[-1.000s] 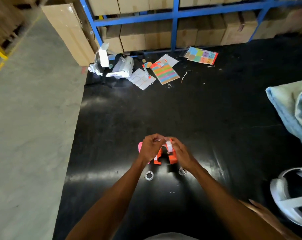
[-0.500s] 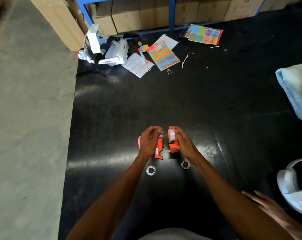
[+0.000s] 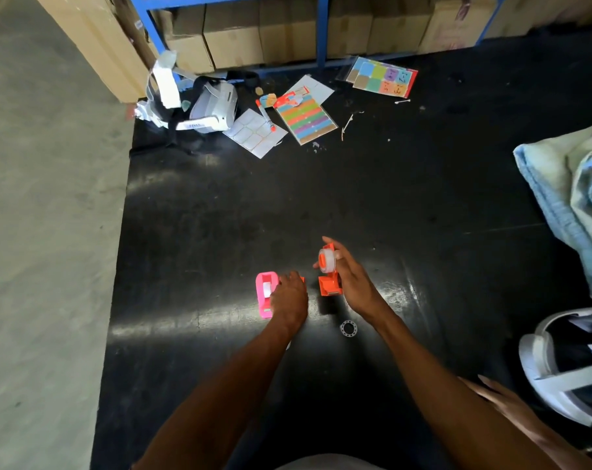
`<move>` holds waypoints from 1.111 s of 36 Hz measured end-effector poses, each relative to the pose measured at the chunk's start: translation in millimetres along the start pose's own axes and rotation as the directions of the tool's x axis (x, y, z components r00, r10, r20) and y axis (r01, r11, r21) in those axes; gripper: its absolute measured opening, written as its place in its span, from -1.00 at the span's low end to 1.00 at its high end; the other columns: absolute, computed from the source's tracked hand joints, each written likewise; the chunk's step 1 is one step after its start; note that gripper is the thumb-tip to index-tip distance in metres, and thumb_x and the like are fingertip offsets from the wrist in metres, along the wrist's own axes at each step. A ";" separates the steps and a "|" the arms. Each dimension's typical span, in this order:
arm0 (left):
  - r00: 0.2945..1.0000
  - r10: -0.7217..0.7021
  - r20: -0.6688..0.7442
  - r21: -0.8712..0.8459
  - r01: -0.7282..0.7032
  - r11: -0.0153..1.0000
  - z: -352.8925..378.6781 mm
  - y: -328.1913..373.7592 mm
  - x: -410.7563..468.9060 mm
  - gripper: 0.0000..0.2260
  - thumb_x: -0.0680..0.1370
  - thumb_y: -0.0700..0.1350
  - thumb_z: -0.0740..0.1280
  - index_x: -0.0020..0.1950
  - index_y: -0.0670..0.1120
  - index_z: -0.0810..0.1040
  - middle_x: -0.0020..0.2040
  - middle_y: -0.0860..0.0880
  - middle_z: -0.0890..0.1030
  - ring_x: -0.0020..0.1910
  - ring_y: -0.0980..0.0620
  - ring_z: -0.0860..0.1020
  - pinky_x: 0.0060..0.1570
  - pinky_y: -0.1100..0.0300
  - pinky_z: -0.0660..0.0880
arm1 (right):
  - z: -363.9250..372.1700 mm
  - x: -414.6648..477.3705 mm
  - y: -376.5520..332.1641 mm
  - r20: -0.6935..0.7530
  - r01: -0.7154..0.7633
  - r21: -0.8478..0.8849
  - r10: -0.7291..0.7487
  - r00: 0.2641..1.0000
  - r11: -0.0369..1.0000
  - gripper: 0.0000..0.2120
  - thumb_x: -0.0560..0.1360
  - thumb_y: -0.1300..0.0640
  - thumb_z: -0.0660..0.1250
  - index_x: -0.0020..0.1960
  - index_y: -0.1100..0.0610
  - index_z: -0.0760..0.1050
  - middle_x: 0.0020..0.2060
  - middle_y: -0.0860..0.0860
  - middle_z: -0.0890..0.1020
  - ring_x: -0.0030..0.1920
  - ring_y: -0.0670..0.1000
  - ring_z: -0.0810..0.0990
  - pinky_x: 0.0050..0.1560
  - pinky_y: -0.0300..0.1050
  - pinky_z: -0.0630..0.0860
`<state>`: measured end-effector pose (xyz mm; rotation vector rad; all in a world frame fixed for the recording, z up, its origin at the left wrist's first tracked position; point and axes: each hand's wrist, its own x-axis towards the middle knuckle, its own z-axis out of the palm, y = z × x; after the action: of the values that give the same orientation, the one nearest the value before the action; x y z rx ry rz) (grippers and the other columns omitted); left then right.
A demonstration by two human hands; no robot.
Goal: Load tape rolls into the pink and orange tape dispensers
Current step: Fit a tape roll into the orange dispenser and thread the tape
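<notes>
My right hand [image 3: 350, 283] reaches forward, fingers wrapped around the bright orange plastic tape dispenser [image 3: 329, 278], standing it on the black mat [image 3: 220, 215]; a white tape roll [image 3: 326, 261] sits at its top. My left hand [image 3: 289, 300] lies knuckles up, curled over another orange piece I cannot make out, beside the pink plastic tape dispenser [image 3: 265, 295] lying flat. A small clear ring [image 3: 348, 329] rests near my right wrist.
</notes>
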<state>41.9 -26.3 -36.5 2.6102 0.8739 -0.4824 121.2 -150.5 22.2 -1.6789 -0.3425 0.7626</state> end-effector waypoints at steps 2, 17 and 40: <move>1.000 0.003 -0.031 -0.028 -0.004 1.000 -1.7 2.7 1.0 -0.75 0.63 -0.11 0.21 0.28 -0.18 0.39 0.18 -0.24 0.59 0.10 -0.22 0.61 0.05 -0.11 0.58 | -0.9 -0.7 0.1 -0.006 0.003 -0.029 -0.003 1.000 1.000 -0.65 0.69 -0.08 0.01 0.44 -0.17 0.34 0.05 0.06 0.67 0.03 -0.03 0.65 0.06 0.00 0.59; 0.996 0.083 0.039 -0.999 0.038 0.017 -67.7 14.0 -44.9 -0.64 0.58 -0.16 0.38 0.37 -0.14 0.51 0.20 -0.18 0.66 0.13 -0.06 0.67 0.06 0.15 0.65 | -3.9 -20.8 -9.1 -0.132 0.071 -0.198 -0.098 0.986 0.978 -0.65 0.70 -0.05 0.01 0.42 -0.06 0.38 0.22 -0.02 0.58 0.15 -0.04 0.59 0.24 -0.07 0.50; 0.986 0.161 0.040 -0.996 0.027 0.087 -98.5 10.3 -122.2 -0.68 0.60 -0.11 0.36 0.31 -0.20 0.56 0.11 -0.21 0.70 0.07 -0.15 0.70 0.04 0.02 0.66 | 7.3 -64.9 -31.6 -0.072 0.150 -0.245 -0.172 0.982 0.958 -0.61 0.67 -0.12 0.02 0.43 -0.09 0.38 0.31 -0.02 0.55 0.26 -0.01 0.55 0.35 0.08 0.47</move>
<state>-23.2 -54.5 103.8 1.2141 0.6204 0.0581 73.9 -175.8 71.0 -1.8784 -0.5161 0.5360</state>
